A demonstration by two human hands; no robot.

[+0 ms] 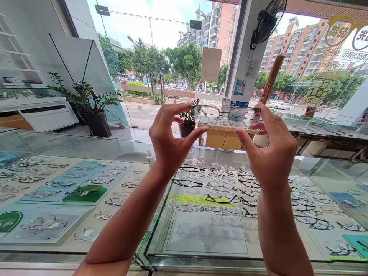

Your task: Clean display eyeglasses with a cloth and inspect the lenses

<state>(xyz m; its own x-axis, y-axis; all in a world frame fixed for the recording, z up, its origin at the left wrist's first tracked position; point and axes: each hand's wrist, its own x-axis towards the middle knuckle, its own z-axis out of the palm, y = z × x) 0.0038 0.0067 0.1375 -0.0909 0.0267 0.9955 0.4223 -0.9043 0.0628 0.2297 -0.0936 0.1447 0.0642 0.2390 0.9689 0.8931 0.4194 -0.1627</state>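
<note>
A pair of eyeglasses (228,111) with a thin dark upper rim is held up at eye height, its lenses facing across the counter. My left hand (172,132) grips the left end, fingers at the top corner and thumb below the lens. At the other end, my right hand (268,143) holds the frame the same way. Both arms reach over a glass display case (207,235). Inside it, below my hands, lie rows of spectacle frames, among them a black pair (221,197) near a yellow-green strip.
More frames lie in the left case on a blue panel (71,176). A small white bottle (150,157) stands behind my left forearm. Beyond are potted plants (96,119), a wooden-front counter (224,138), glass windows and a wall fan (266,23).
</note>
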